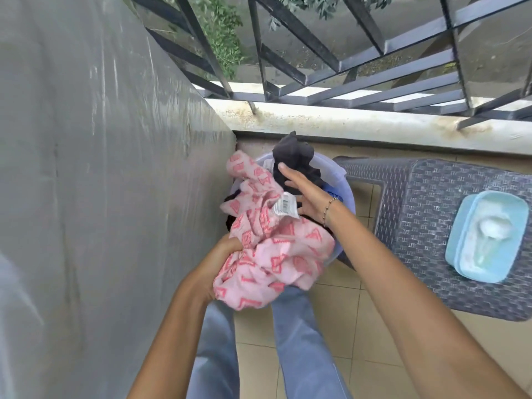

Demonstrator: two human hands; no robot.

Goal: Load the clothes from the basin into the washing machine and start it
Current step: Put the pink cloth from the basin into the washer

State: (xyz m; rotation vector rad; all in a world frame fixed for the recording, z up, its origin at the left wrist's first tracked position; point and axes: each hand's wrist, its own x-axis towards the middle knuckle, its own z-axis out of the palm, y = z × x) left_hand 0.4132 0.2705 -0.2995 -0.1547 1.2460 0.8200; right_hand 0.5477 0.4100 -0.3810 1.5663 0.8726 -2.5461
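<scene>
Pink cloth (273, 254) bunched in left hand (227, 247) hides most of the basin (342, 180); right hand (308, 194) flat on dark garment (290, 154), wicker tabletop (417, 211) beside.

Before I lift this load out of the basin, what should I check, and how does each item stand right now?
1. Left hand grip on the pink patterned cloth: ok, fingers bunched into it.
2. Right hand grip on the dark garment: not ok, fingers lie straight on it.
3. Pink patterned cloth free of the basin: not ok, part drapes over the rim.
4. Clothes left underneath: cannot tell, the cloth hides the inside.
5. Washing machine open and in reach: cannot tell, not in view.
6. Light blue container on the woven-pattern table: ok, apart from both arms.
</scene>
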